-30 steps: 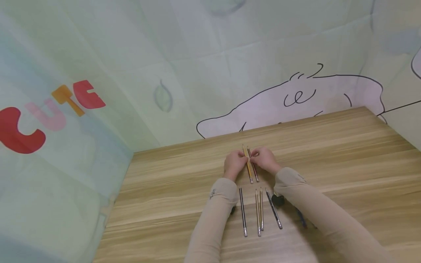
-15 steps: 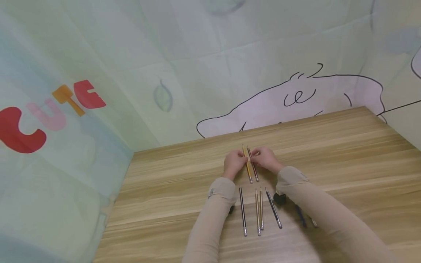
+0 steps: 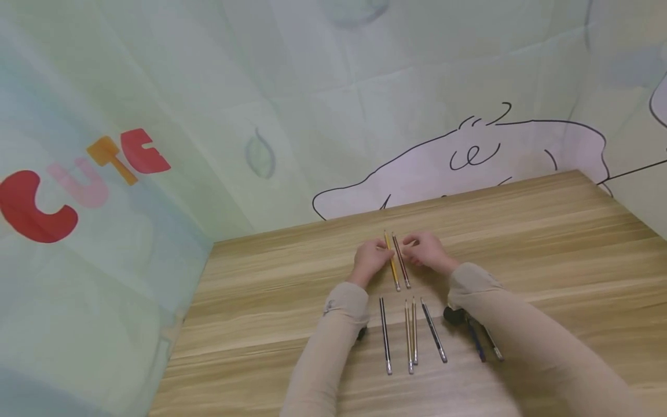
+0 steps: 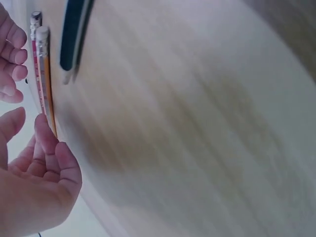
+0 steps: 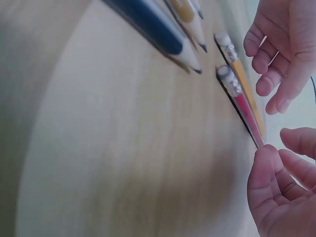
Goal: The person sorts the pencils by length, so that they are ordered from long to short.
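Two pencils lie side by side near the table's far middle, eraser ends toward me: a yellow pencil [image 3: 394,271] and a dark red pencil [image 3: 403,266]. At the yellow one's left side is my left hand [image 3: 369,260], its fingertips close by. Its fingers are loosely bent, and the left wrist view shows nothing pinched between them. My right hand [image 3: 428,253] hovers just right of the red pencil, apart from it in the head view. Thumb and fingers of the right hand [image 5: 284,192] stand apart around no object in the right wrist view.
Nearer me lie a black pencil [image 3: 385,339], two gold-coloured pencils [image 3: 409,341] close together and a dark pencil [image 3: 434,331]. A blue pencil [image 3: 476,341] and another pencil [image 3: 493,344] lie partly under my right forearm. Printed cloth [image 3: 292,145] hangs behind the table.
My right hand has let go of the red pencil and drawn slightly right. The left hand has barely moved, though its forearm has shifted left. Both pencils lie about where they were.
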Tool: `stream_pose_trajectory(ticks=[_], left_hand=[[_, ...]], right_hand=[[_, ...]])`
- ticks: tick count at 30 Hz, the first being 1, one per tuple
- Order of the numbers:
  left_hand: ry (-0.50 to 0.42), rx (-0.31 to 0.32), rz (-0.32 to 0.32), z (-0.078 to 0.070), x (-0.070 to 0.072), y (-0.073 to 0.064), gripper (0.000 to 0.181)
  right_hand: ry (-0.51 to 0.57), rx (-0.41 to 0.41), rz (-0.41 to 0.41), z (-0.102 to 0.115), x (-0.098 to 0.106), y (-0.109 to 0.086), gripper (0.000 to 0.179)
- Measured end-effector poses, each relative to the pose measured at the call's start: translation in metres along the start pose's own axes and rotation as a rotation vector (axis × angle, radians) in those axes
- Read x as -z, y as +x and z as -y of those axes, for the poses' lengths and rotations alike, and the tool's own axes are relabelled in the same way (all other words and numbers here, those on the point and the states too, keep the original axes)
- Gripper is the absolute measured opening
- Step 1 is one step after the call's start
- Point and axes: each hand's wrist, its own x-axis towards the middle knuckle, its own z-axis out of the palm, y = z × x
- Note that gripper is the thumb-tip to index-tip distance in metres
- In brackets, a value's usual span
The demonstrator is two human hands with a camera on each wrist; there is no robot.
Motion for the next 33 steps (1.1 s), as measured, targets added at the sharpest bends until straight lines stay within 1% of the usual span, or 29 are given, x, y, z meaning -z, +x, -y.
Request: stream_pose_trajectory(ticks=[4, 9, 13, 20, 26, 30, 33], left_hand=[[-0.020, -0.009, 0.017, -0.003, 0.003, -0.002, 0.025], [-0.067, 0.001, 0.061, -0.005, 0.006, -0.006, 0.030], [-0.082, -0.003, 0.085, -0.007, 0.010, -0.010, 0.031], [-0.102, 0.001, 0.113, -0.007, 0.020, -0.020, 0.032], [-0.078, -0.050, 0.116, -0.003, 0.024, -0.028, 0.030], [-0.056, -0.074, 0.135, 0.000, 0.027, -0.033, 0.030], [-0.055, -0.079, 0.156, 0.002, 0.029, -0.036, 0.030]], right_hand=[[-0.012, 0.027, 0.012, 0.002, 0.007, -0.005, 0.033], [-0.027, 0.074, 0.031, 0.005, 0.015, -0.011, 0.034], [-0.038, 0.086, 0.043, 0.006, 0.020, -0.016, 0.035], [-0.033, 0.078, 0.087, 0.008, 0.033, -0.026, 0.040], [-0.011, 0.128, 0.121, 0.002, 0.042, -0.035, 0.038], [-0.003, 0.164, 0.141, -0.003, 0.046, -0.043, 0.037], [0.002, 0.174, 0.151, -0.004, 0.048, -0.050, 0.038]])
